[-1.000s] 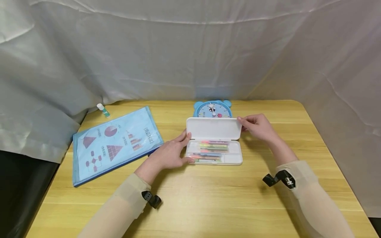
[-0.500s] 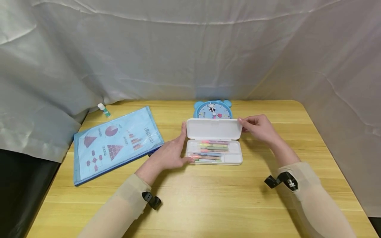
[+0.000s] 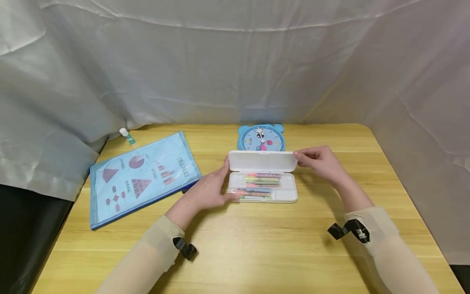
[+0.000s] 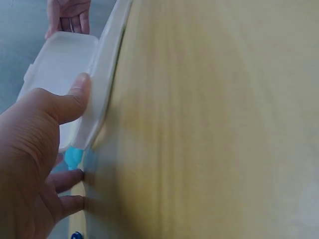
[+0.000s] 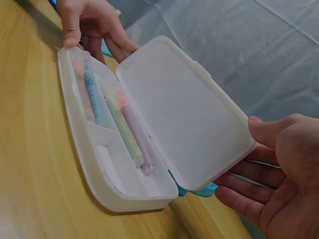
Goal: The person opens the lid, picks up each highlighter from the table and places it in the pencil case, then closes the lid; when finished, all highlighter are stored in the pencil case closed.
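A white pencil case [image 3: 288, 196] lies on the table with its lid [image 3: 262, 162] raised at a steep tilt. Several coloured pens [image 3: 262, 179] lie in its compartments, toward the left end. My left hand [image 3: 208, 188] holds the case's left end, thumb on the front corner and a finger reaching back beside the lid. In the left wrist view its lower fingers [image 4: 70, 204] are spread by the table. My right hand [image 3: 323, 163] pinches the lid's right upper corner. The right wrist view shows that thumb [image 5: 269, 132] on the lid's edge with the other fingers behind it.
Behind the lid a blue animal-shaped clock [image 3: 261, 138] lies at the table's back, partly covered. To the left is a blue file bag [image 3: 143, 177] printed with charts. A glue stick [image 3: 127, 136] lies beyond it. Grey cloth [image 3: 235, 73] hangs behind the table [image 3: 257, 253].
The right hand has brought the lid's upper edge forward and down a little, uncovering more of the clock. The left hand's index finger has lifted from the case's left side toward the lid.
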The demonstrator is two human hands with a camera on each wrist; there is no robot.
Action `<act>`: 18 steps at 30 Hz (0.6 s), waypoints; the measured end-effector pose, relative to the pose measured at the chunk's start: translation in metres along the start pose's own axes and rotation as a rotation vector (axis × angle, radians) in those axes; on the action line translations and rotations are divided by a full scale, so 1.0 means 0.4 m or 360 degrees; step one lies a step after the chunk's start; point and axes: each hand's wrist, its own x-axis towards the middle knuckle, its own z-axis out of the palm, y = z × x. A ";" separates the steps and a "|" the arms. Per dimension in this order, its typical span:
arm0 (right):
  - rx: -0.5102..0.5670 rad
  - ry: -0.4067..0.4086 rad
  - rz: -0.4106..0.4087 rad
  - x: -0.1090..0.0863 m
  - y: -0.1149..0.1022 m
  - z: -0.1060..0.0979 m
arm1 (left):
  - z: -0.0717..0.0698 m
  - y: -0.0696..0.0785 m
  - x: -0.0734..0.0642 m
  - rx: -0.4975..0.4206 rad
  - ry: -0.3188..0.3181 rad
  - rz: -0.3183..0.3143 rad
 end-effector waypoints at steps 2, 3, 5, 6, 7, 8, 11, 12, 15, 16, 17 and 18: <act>-0.0004 0.0003 -0.0011 -0.010 0.003 0.001 | 0.004 -0.003 -0.004 -0.0003 0.0027 0.0015; -0.0015 0.0008 -0.0018 -0.014 0.006 0.002 | 0.006 -0.005 -0.006 -0.0006 0.0040 0.0020; -0.0037 0.0015 -0.0033 -0.023 0.009 0.001 | 0.009 -0.006 -0.009 -0.0020 0.0066 0.0027; -0.0052 0.0017 -0.0039 -0.028 0.010 0.000 | 0.010 -0.006 -0.010 -0.0033 0.0081 0.0029; -0.0058 0.0014 -0.0043 -0.033 0.012 0.000 | 0.011 -0.005 -0.011 -0.0048 0.0097 0.0028; -0.0067 0.0010 -0.0046 -0.037 0.014 -0.001 | 0.011 -0.005 -0.012 -0.0061 0.0114 0.0026; -0.0072 -0.0032 -0.0040 -0.052 0.018 -0.003 | 0.013 -0.002 -0.011 -0.0115 0.0161 0.0015; -0.0070 -0.0054 -0.0034 -0.056 0.019 -0.004 | 0.013 -0.002 -0.011 -0.0136 0.0174 0.0009; -0.0060 -0.0105 -0.0012 -0.067 0.022 -0.004 | 0.014 0.000 -0.009 -0.0214 0.0192 0.0004; -0.0060 -0.0117 -0.0005 -0.070 0.023 -0.004 | 0.013 0.001 -0.008 -0.0233 0.0191 0.0005; -0.0057 -0.0125 -0.0001 -0.073 0.024 -0.003 | 0.012 0.002 -0.008 -0.0240 0.0190 0.0012; -0.0055 -0.0128 -0.0003 -0.076 0.025 -0.002 | 0.010 0.003 -0.008 -0.0243 0.0186 0.0026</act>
